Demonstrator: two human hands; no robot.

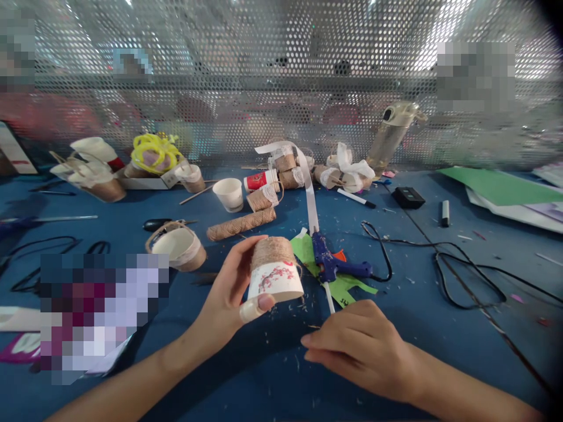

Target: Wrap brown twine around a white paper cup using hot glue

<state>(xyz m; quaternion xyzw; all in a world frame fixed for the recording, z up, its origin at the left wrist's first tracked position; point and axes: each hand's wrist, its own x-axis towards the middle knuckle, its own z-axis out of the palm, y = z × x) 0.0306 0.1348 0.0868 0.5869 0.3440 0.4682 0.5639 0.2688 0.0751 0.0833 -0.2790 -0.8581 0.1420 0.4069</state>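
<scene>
My left hand [237, 281] is closed around a paper cup [277, 280] held upside down. Jute twine [271, 251] covers the cup's upper part, and red blossom print shows below it. A pale wrap covers my left thumb. Just right of the cup, my right hand [360, 349] is closed with its fingertips pinched together; whether it grips a twine strand is too fine to tell. Beyond it lies a blue hot glue gun [336, 265] with a white glue stick [329, 298] in it, on green paper scraps [345, 290].
A white-rimmed twine basket [193, 258] and a twine roll [241, 224] lie left of centre. Several small twine-covered cups stand farther back by a perforated metal screen [246, 76]. A black cord [444, 287] loops at right. A clear bottle [391, 135] stands behind.
</scene>
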